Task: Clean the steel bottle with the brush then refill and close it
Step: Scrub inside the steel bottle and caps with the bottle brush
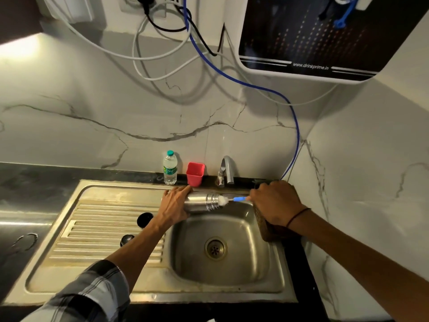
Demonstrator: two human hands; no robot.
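My left hand grips the steel bottle, which lies on its side above the back of the sink basin with its mouth pointing right. My right hand holds the blue handle of the brush. The brush's white bristle head sits right at the bottle's mouth. A black round cap lies on the ribbed drainboard, and a smaller dark round piece lies in front of it.
A steel tap stands behind the basin, with a red cup and a clear plastic water bottle to its left. A water purifier hangs on the wall above right, cables trailing below. A brown board leans at the basin's right edge.
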